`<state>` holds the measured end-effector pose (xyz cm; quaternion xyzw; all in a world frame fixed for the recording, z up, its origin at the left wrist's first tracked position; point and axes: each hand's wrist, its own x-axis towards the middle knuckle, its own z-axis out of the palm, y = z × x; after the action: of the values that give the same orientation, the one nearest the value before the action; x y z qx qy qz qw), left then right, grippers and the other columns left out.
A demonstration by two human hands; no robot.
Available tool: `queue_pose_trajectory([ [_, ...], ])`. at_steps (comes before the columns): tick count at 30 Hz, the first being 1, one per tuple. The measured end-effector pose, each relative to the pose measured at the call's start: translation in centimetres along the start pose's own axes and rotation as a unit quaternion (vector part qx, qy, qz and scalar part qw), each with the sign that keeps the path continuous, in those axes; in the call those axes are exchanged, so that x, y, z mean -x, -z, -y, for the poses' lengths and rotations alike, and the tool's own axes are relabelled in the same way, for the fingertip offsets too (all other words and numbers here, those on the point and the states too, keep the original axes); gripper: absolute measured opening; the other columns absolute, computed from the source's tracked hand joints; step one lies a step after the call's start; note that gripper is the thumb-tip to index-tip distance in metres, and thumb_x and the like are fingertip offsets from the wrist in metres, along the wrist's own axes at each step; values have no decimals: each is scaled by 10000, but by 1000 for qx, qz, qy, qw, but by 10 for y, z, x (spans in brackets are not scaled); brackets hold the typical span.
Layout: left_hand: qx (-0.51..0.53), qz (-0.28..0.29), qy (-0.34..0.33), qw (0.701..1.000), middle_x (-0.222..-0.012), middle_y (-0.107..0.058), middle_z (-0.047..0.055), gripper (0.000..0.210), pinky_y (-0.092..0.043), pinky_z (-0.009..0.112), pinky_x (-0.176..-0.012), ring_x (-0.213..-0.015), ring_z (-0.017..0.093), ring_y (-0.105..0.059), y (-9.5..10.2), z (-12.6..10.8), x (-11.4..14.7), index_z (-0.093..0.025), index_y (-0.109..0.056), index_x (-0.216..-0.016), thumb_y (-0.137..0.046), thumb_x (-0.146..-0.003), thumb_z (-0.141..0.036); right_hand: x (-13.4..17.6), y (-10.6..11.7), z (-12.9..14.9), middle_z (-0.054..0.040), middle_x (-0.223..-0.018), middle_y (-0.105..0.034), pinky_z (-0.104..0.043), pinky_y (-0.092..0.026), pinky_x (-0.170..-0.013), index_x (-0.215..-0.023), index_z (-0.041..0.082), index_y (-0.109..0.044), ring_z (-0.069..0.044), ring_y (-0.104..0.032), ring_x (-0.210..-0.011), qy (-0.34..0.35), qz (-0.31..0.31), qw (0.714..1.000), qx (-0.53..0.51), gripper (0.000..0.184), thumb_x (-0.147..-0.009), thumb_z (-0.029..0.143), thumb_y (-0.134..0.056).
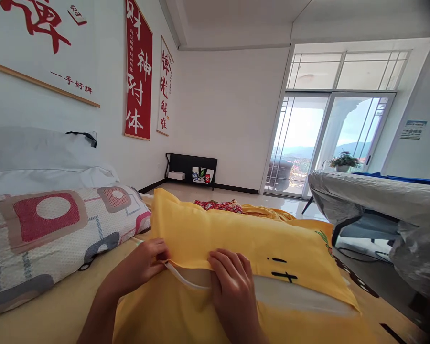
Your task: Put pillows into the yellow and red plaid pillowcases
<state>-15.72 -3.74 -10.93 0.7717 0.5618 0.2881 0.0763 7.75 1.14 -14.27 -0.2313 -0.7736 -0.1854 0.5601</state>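
A yellow pillowcase (197, 224) with small black printed marks lies on the bed in front of me. Its long opening gapes, and part of a white pillow (294, 294) shows inside. My left hand (148, 258) pinches the edge at the left end of the opening, beside a white strip along the lower edge. My right hand (232, 282) is curled over the upper edge near the middle, its fingers closed on the fabric. The right thumb is mostly hidden in the opening.
A patterned pillow (107, 215) lies to the left on the yellow bed sheet (75, 306). Red checked cloth (222, 206) shows behind the pillowcase. To the right stand a plastic-covered table (380, 191) and a chair (365, 224). A low black shelf (186, 165) stands by the far wall.
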Motion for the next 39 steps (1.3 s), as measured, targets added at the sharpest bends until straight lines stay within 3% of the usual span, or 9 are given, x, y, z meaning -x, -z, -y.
queue_pose_trajectory([
  [4,-21,-19,-2,1000,-764,-556,12,152,-377,267,-655,-705,152,-474,0,-4,2,-199,-425,-679,-489,-817,-201,-1,2,9,-30,-931,-707,-360,-361,-896,-946,210,-629,-196,-617,-966,-7,-18,1000,14,221,-837,68,-499],
  [8,-37,-12,0,999,-782,-555,6,124,-344,273,-647,-712,152,-487,-4,-10,2,-197,-434,-700,-462,-813,-152,1,-4,38,-57,-903,-712,-404,-365,-855,-1034,192,-623,-224,-613,-908,37,-88,995,13,287,-810,56,-506],
  [13,-79,-14,9,997,-800,-569,18,126,-317,288,-635,-753,174,-514,-10,-21,7,-199,-460,-721,-437,-783,-92,13,-29,71,-1,-562,-543,-337,-291,-618,-725,210,-561,-155,-426,-562,22,-89,994,-58,199,-816,68,-457],
  [15,-81,-9,27,996,-798,-585,20,128,-314,293,-622,-751,180,-527,-10,-24,10,-202,-467,-724,-435,-789,-97,20,-39,75,-11,-574,-547,-345,-282,-632,-709,211,-552,-167,-437,-590,-3,-86,994,-68,205,-837,97,-439],
  [18,-65,4,50,997,-818,-617,25,108,-329,290,-614,-749,184,-549,-9,-25,13,-205,-474,-733,-446,-814,-139,30,-50,76,-38,-749,-666,-384,-301,-740,-849,211,-623,-203,-541,-757,-40,-100,991,-73,212,-865,128,-428],
  [23,-24,10,68,997,-846,-632,20,90,-348,273,-632,-759,175,-547,-8,-22,12,-205,-468,-733,-456,-823,-200,35,-56,74,-40,-784,-678,-390,-313,-802,-1091,193,-621,-202,-567,-781,-49,-69,989,-119,290,-895,150,-411],
  [29,-13,35,69,997,-762,-600,-9,47,-302,264,-583,-692,157,-509,-13,-13,6,-197,-454,-718,-456,-729,-152,21,-53,73,-16,-798,-661,-357,-289,-791,-899,215,-576,-198,-534,-773,-79,17,988,-131,146,-915,153,-445],
  [34,21,22,55,998,-817,-637,3,117,-349,272,-629,-748,158,-555,-16,-10,4,-190,-487,-737,-395,-760,-123,3,-52,75,-12,-743,-612,-334,-275,-751,-795,207,-519,-196,-531,-717,-74,104,989,-76,184,-913,109,-417],
  [39,3,22,58,998,-846,-640,12,130,-376,289,-664,-769,167,-564,-15,-13,5,-188,-495,-741,-391,-786,-125,2,-57,72,-3,-726,-614,-313,-279,-730,-830,212,-524,-190,-539,-682,-68,83,991,-80,197,-894,83,-389],
])
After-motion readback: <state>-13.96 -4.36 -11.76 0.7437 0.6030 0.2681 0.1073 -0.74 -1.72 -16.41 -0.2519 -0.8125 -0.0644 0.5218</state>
